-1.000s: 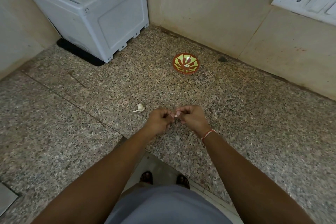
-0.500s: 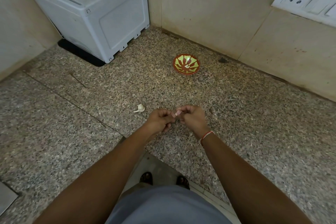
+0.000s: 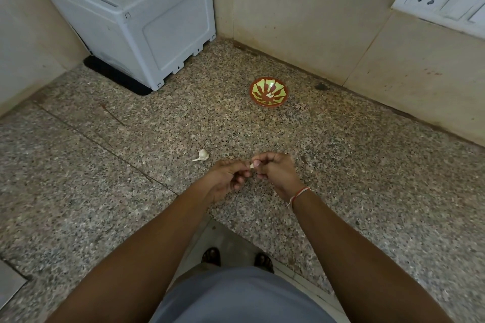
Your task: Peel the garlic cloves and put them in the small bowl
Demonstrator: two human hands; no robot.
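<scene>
A small round bowl (image 3: 268, 92), red-brown with yellow-green streaks, sits on a speckled granite counter (image 3: 367, 165) near the tiled wall and holds a pale peeled clove (image 3: 269, 96). Nearer the person, the left hand (image 3: 228, 178) and right hand (image 3: 275, 173) meet above the counter, fingers curled, together pinching a small whitish garlic clove (image 3: 252, 166) between their fingertips. A white unpeeled garlic piece (image 3: 201, 156) lies just left of the hands, a grey plastic box (image 3: 136, 16) stands in the far corner, and a white wall socket (image 3: 443, 0) is at upper right.
</scene>
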